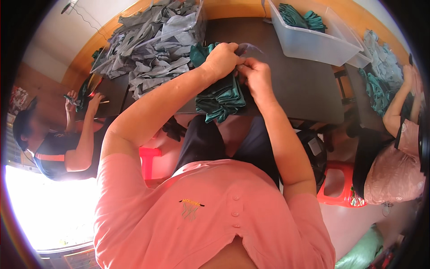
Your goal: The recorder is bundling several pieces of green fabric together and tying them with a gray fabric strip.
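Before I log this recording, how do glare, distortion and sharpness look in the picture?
Head view: the bright opening at lower left is blown out to white; head view: the orange-brown band bows along the top, with dark corners; head view: left hand and right hand read clearly, though the grey strip beside them looks smeared, perhaps by motion.

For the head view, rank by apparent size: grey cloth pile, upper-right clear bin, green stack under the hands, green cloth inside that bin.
Largest first:
Grey cloth pile
Clear bin
Green stack, partly hidden
Green cloth inside bin
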The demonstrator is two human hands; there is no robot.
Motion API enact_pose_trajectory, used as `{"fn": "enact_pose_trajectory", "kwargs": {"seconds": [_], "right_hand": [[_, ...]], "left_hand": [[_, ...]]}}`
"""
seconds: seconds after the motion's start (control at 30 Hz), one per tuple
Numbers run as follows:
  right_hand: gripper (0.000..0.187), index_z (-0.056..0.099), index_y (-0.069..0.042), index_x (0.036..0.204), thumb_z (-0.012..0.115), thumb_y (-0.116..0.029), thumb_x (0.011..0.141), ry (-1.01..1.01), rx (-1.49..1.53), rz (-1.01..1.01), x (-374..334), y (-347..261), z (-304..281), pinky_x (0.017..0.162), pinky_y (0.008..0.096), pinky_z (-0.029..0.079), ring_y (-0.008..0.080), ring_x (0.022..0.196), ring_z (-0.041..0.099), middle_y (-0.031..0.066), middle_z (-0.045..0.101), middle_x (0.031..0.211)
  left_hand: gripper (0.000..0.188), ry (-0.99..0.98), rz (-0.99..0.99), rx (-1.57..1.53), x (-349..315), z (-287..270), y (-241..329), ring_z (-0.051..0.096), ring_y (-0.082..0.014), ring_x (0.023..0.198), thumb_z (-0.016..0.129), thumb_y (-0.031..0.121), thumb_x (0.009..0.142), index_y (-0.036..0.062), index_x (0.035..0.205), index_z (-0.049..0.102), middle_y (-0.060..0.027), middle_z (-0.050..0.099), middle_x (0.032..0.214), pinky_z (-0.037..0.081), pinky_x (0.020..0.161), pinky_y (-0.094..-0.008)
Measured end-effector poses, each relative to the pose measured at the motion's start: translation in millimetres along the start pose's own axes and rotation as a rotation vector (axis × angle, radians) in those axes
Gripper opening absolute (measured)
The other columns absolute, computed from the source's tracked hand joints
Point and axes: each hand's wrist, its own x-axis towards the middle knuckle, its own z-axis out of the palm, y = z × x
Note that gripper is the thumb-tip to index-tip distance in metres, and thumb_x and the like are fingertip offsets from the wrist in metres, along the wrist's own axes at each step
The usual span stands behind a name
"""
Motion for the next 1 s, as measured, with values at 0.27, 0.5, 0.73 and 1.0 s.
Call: {"fn": "enact_pose_trajectory", "kwargs": {"seconds": [0.27,0.5,0.73,1.0], "right_hand": [[0.013,0.067,0.003,0.078,0.07,-0.009,0.08,0.121,-0.23,0.073,0,-3,-8,0.055,0.0344,0.043,0.0149,0.057,0.053,0.0063,0.055,0.058],[0.02,0.065,0.001,0.077,0.071,-0.018,0.08,0.059,-0.535,-0.123,7,20,-22,0.059,0.0409,0.044,0.0299,0.062,0.06,0.019,0.06,0.066],[0.02,0.068,0.0,0.084,0.07,-0.019,0.082,0.064,-0.424,-0.057,-2,8,-16,0.064,0.0396,0.045,0.0308,0.067,0.061,0.0189,0.063,0.071],[0.017,0.068,0.001,0.085,0.069,-0.015,0.083,0.045,-0.408,-0.184,-13,1,-17,0.057,0.035,0.043,0.0217,0.056,0.056,0.0139,0.062,0.065]], "left_hand": [[0.029,-0.045,0.06,-0.016,-17,-17,18,0.06,-0.0126,0.071,0.077,0.0,0.059,0.0018,0.085,0.064,-0.0034,0.061,0.067,0.047,0.058,-0.031],[0.016,0.146,0.44,0.299,-21,3,19,0.064,-0.0297,0.067,0.068,0.002,0.065,0.0053,0.081,0.066,-0.0116,0.065,0.07,0.051,0.061,-0.0385],[0.013,0.047,0.473,0.559,-20,-1,10,0.064,-0.0345,0.079,0.065,0.007,0.071,0.0064,0.084,0.069,-0.0103,0.066,0.084,0.053,0.071,-0.0424],[0.014,-0.183,0.233,0.39,-12,-19,17,0.066,-0.033,0.092,0.063,0.012,0.074,0.006,0.081,0.074,-0.0138,0.07,0.094,0.053,0.08,-0.0405]]}}
